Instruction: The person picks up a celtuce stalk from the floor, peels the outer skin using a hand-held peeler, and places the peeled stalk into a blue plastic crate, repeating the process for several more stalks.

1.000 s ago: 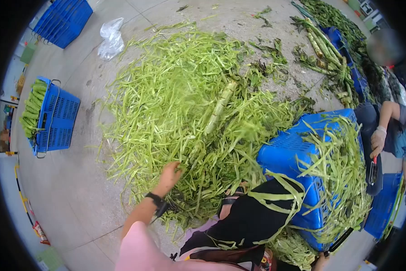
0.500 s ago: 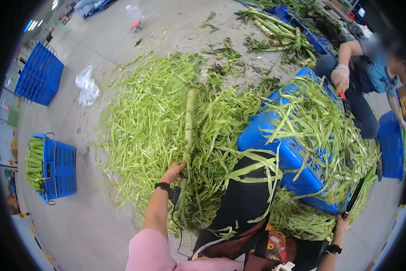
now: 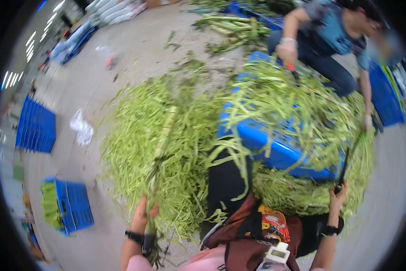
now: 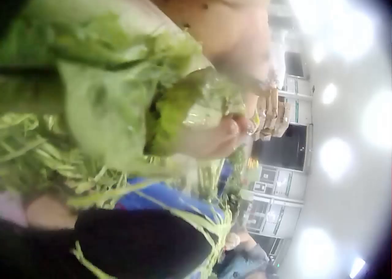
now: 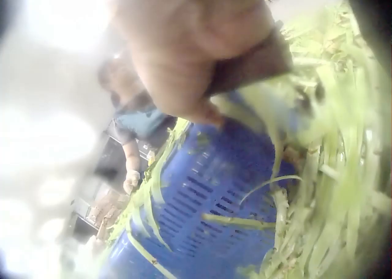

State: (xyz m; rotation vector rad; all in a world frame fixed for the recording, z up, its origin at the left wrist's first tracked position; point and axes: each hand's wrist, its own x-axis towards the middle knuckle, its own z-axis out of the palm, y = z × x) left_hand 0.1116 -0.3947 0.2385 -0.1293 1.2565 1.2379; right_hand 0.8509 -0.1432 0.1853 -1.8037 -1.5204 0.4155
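Observation:
My left hand (image 3: 142, 214) grips the lower, leafy end of a long pale-green lettuce stem (image 3: 164, 135). The stem points up and away over a heap of green peelings (image 3: 126, 135). In the left wrist view, fingers (image 4: 211, 138) curl round the stem among wet leaves (image 4: 107, 101). Off to the right, my right hand (image 3: 337, 196) holds the dark handle of a long, thin knife-like tool (image 3: 345, 166), which points up beside an overturned blue crate (image 3: 275, 151). Its dark handle (image 5: 254, 62) shows under the fingers in the right wrist view.
Peelings cover the crate top. Across it crouches another person (image 3: 334, 40) with a gloved hand (image 3: 288, 50) on a red-handled tool. At left stand a blue crate of stems (image 3: 79, 205), stacked crates (image 3: 36, 124) and a plastic bag (image 3: 82, 128). More stems (image 3: 232, 34) lie at the back.
My left hand, empty-looking at the heap a second ago, has taken hold of the lettuce stem and drawn it closer, lifting it. The view has swung rightward and up, bringing my right hand into sight.

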